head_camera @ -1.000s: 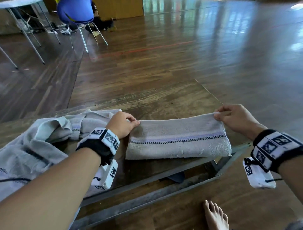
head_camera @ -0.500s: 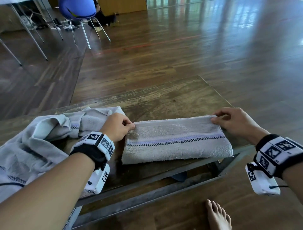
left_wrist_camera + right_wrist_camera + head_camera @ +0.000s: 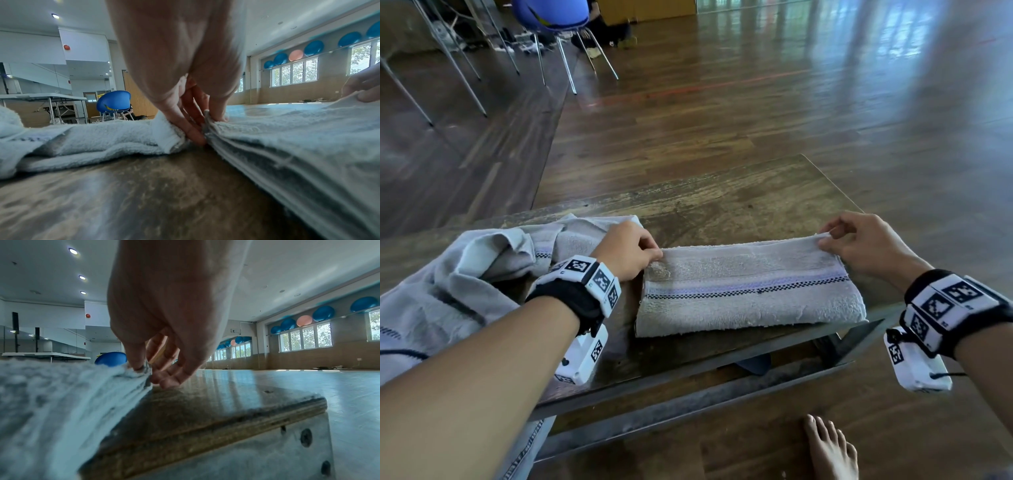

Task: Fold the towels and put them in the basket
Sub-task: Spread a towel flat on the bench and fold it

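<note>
A grey folded towel [image 3: 750, 291] with a purple and black stripe lies on the low wooden table [image 3: 722, 209]. My left hand [image 3: 633, 250] pinches its far left corner; the left wrist view shows the fingers [image 3: 193, 129] pinching the towel's layered edge [image 3: 267, 146]. My right hand [image 3: 859, 243] pinches the far right corner, lifted slightly; in the right wrist view the thumb and fingers [image 3: 141, 363] clamp the towel's edge [image 3: 61, 394]. A crumpled pile of unfolded grey towels [image 3: 465, 274] lies to the left, partly under my left arm. No basket is in view.
The table's near edge and metal frame [image 3: 688, 397] run below the towel; its right corner [image 3: 308, 404] sits close to my right hand. A bare foot [image 3: 828, 448] stands on the wooden floor. A blue chair [image 3: 551, 17] and table legs stand far back left.
Both hands have drawn the towel's far edge slightly toward me, and the right hand has lifted its corner a little. The head camera has shifted.
</note>
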Tool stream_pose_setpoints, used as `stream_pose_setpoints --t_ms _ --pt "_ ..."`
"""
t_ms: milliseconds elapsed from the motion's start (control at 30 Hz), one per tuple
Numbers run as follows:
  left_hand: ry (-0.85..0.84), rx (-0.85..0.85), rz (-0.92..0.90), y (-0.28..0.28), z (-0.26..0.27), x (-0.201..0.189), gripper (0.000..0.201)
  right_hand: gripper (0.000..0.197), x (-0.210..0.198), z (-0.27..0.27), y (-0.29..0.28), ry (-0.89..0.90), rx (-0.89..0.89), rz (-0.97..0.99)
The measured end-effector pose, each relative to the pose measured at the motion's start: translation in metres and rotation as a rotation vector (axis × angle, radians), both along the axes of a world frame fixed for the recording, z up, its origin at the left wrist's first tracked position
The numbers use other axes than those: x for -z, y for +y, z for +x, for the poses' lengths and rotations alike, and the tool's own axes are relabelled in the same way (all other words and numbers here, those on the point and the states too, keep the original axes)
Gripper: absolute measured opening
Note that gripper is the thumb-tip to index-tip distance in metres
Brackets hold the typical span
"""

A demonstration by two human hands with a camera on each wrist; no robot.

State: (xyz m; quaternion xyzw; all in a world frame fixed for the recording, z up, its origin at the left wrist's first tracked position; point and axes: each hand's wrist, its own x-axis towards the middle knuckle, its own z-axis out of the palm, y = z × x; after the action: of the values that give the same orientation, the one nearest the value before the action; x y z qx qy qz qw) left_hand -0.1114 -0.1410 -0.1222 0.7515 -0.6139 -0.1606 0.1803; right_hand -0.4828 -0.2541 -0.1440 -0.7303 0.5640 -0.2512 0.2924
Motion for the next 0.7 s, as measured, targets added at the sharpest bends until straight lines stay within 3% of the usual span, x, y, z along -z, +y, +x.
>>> stream_pose_setpoints --t_ms 167,233,433,533,600,700 --pt "0.013 0.034 -0.098 0.001 0.000 -0.021 0.003 0.014 -0.021 0.002 0.006 -0.046 0.010 0.017" --pt "-0.002 0.031 -0.207 0.001 0.000 -0.035 0.011 0.019 -0.035 0.003 0.006 -0.084 0.042 -0.041" --pt "-0.051 0.044 -0.645 0.009 -0.006 -0.079 0.016 0.024 -0.088 0.003 0.022 -0.496 0.079 -0.369" --pt "0.022 0.047 -0.786 0.026 -0.009 -0.082 0.014 0.025 -0.089 -0.010 0.034 -0.559 0.041 -0.446" --pt "0.030 0.077 -0.721 0.039 -0.013 -0.067 0.013 0.028 -0.075 -0.022 0.040 -0.452 0.004 -0.320" --pt "0.007 0.100 -0.322 0.055 -0.019 -0.031 0.014 0.032 -0.038 -0.038 0.049 -0.115 -0.109 -0.019"
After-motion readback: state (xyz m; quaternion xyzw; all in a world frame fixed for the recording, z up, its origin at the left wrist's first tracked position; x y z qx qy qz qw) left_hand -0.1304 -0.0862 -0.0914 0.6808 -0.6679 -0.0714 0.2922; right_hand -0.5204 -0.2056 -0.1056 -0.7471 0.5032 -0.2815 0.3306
